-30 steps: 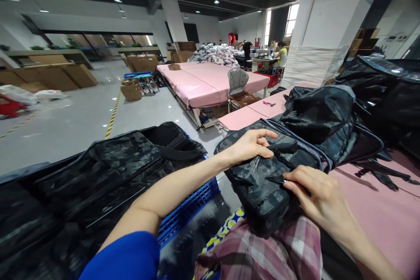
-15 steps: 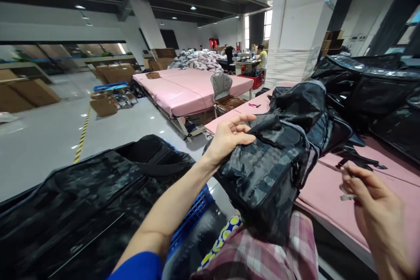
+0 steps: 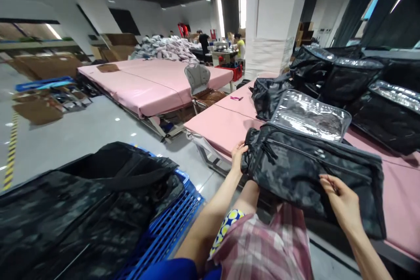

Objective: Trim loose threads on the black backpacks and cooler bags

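Note:
A dark camouflage bag (image 3: 305, 166) with a clear plastic panel on top lies across the edge of the pink table (image 3: 226, 122) in front of me. My left hand (image 3: 238, 155) grips the bag's left end, fingers curled round its edge. On the right, my right hand (image 3: 341, 201) pinches the bag's lower front edge. The bag is held flat and stretched between both hands, above my plaid-covered lap (image 3: 262, 249).
More dark bags (image 3: 348, 78) are piled at the back right of the pink table. A blue crate (image 3: 167, 227) heaped with dark bags (image 3: 82, 210) stands to my left. Another pink table (image 3: 147, 83), a chair (image 3: 197, 78), cartons and people working lie beyond.
The bag has been turned and laid out flat along the table edge. My right hand, which was away from the bag holding something small, has come back onto it. The view swung right.

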{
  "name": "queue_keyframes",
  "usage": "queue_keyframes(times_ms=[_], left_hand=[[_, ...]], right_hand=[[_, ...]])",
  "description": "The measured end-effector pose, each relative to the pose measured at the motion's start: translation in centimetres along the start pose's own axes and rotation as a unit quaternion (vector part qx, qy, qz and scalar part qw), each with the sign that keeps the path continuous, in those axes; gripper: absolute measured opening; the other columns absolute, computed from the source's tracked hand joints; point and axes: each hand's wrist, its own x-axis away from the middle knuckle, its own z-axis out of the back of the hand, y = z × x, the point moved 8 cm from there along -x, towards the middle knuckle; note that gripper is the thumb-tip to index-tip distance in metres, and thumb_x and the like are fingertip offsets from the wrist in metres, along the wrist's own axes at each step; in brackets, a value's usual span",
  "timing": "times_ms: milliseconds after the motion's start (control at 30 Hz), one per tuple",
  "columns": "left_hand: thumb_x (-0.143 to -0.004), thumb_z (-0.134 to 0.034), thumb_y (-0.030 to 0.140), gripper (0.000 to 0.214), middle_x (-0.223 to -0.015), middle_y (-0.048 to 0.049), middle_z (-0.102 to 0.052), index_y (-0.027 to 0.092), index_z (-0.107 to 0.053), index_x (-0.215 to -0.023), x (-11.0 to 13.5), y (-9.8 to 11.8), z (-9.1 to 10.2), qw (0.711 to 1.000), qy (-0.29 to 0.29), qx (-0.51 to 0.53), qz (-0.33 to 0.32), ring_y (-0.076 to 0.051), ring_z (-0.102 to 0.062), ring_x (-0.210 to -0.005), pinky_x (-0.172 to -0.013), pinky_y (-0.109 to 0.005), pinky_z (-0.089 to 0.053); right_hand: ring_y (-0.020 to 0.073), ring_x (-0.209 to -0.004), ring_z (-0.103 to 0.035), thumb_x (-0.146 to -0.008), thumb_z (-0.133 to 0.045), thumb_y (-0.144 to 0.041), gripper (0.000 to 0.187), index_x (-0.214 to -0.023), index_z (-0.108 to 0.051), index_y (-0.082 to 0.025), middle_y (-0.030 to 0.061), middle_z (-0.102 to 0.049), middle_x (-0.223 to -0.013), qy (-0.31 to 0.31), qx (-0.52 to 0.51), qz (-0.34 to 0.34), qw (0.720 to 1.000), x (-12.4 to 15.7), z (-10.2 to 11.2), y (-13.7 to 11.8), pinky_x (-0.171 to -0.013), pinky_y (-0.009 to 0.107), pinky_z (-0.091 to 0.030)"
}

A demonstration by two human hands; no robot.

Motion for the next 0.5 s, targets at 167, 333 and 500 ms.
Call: queue_keyframes(times_ms=[167, 333, 500], left_hand=[[-0.053, -0.07, 0.026, 0.04, -0.083, -0.0021, -0.067, 0.013, -0.062, -0.09, 2.6, -2.8, 5.0, 0.997, 0.013, -0.054, 0.058, -0.013, -0.06, -0.069, -0.067, -0.023, -0.045], [-0.056, -0.072, 0.031, 0.038, -0.085, -0.0036, -0.066, 0.013, -0.064, -0.089, 3.8, -2.5, 5.9, 0.987, -0.021, -0.138, 0.075, -0.015, -0.059, -0.075, -0.072, -0.024, -0.044], [-0.064, -0.065, 0.029, 0.026, -0.087, -0.0042, -0.065, 0.013, -0.064, -0.085, 4.3, -2.7, 6.7, 0.974, -0.03, -0.215, 0.07, -0.017, -0.058, -0.083, -0.077, -0.025, -0.043]], right_hand=[[0.0221, -0.075, -0.06, -0.075, -0.046, -0.059, 0.052, -0.1, -0.065, -0.017, 0.0068, -0.066, -0.083, 0.019, 0.131, 0.029, 0.991, -1.9, -1.0, -0.2, -0.066, 0.032, -0.045], [0.028, -0.082, -0.061, -0.077, -0.046, -0.06, 0.052, -0.112, -0.059, -0.024, 0.0087, -0.063, -0.105, -0.073, 0.429, 0.056, 0.899, -3.8, -3.8, -1.9, -0.062, 0.035, -0.042], [0.0223, -0.06, -0.058, -0.079, -0.047, -0.042, 0.029, -0.093, -0.064, -0.023, 0.0103, -0.063, -0.098, -0.115, 0.503, 0.057, 0.855, -3.4, -4.7, -1.1, -0.05, 0.03, -0.031]])
